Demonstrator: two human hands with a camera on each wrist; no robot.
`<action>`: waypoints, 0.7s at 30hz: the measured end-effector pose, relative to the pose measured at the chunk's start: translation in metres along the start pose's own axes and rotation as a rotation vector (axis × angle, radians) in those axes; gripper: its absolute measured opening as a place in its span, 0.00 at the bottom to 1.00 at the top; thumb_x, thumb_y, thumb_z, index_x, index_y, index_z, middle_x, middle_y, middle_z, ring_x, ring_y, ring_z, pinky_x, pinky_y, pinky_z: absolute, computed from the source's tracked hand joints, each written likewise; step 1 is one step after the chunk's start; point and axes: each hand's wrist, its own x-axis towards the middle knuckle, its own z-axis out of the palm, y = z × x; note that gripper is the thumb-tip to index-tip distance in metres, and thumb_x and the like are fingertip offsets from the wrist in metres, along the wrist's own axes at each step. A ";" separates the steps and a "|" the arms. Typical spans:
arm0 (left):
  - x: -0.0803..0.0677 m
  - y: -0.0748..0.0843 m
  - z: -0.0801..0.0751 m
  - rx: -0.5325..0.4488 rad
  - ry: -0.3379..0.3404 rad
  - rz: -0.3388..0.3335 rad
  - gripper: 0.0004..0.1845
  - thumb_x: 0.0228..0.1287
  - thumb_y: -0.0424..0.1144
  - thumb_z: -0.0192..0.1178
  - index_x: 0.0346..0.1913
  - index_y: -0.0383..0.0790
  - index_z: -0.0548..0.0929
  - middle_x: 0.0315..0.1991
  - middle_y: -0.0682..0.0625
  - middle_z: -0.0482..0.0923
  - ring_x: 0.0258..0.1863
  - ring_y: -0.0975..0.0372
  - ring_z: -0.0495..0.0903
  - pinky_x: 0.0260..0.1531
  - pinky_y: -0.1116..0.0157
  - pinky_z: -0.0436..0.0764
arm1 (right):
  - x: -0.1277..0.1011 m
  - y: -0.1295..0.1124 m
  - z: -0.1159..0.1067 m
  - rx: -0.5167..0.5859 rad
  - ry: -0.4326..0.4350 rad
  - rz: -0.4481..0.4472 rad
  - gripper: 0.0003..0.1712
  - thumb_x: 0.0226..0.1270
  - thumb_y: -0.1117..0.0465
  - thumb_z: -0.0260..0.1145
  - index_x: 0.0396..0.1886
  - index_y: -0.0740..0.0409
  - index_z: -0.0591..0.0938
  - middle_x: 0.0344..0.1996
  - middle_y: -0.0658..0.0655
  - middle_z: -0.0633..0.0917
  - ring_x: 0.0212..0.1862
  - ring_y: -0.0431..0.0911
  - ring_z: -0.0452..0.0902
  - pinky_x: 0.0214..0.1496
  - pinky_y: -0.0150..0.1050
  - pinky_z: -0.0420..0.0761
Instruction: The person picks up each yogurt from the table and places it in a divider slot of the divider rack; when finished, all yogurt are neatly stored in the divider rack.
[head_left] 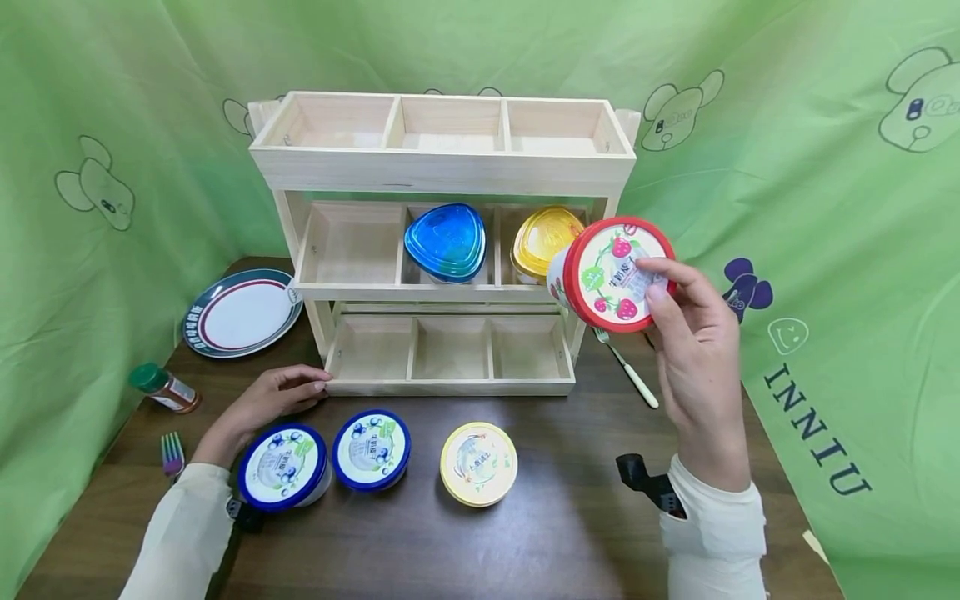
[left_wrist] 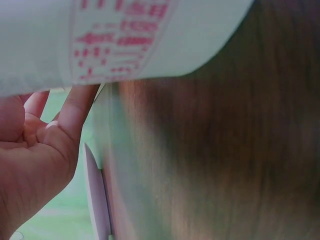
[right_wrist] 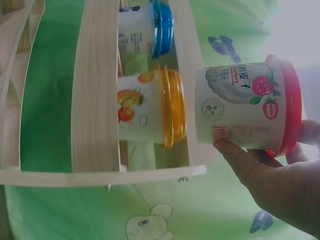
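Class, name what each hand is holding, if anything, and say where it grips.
The right hand grips the red-lidded cup by its lid rim and side. The left hand holds nothing.

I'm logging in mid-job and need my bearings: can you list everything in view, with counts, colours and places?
Wooden rack: 1, pale wood, three tiers, back centre of the table.
Blue-lidded cup in rack: 1, middle tier, centre compartment.
Yellow-lidded cup in rack: 1, middle tier, right compartment.
Red-lidded strawberry cup: 1, held in front of the rack's right side.
Blue-lidded cups on table: 2, front left.
Yellow-lidded cup on table: 1, front centre.
Plate: 1, white with dark rim, left of rack.
Spice jar: 1, green cap, lying at left edge.
Forks: 2, one right of rack, one front left.
Table: 1, dark wood.
Green cloth: backdrop.
Hands: left hand rests at the rack's base; right hand holds the red-lidded strawberry cup.
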 end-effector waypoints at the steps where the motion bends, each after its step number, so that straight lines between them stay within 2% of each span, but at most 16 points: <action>1: 0.000 0.000 0.000 -0.003 0.002 -0.003 0.21 0.84 0.43 0.62 0.70 0.35 0.82 0.66 0.40 0.81 0.62 0.56 0.85 0.60 0.63 0.87 | 0.001 0.000 0.002 -0.009 -0.013 -0.002 0.17 0.83 0.73 0.58 0.65 0.72 0.83 0.65 0.71 0.73 0.59 0.57 0.78 0.59 0.39 0.89; 11: 0.002 0.002 0.000 -0.010 0.001 -0.007 0.23 0.84 0.43 0.62 0.71 0.33 0.80 0.71 0.34 0.76 0.67 0.51 0.82 0.62 0.63 0.86 | 0.010 -0.001 0.023 -0.097 -0.080 -0.019 0.17 0.83 0.72 0.60 0.63 0.68 0.85 0.62 0.71 0.77 0.56 0.56 0.79 0.56 0.37 0.90; 21: 0.001 -0.001 0.000 -0.028 0.004 0.000 0.22 0.85 0.41 0.59 0.72 0.31 0.79 0.69 0.35 0.79 0.63 0.56 0.85 0.62 0.60 0.86 | 0.023 0.008 0.047 -0.116 -0.152 -0.028 0.17 0.81 0.71 0.60 0.62 0.64 0.87 0.61 0.68 0.79 0.55 0.57 0.78 0.55 0.35 0.90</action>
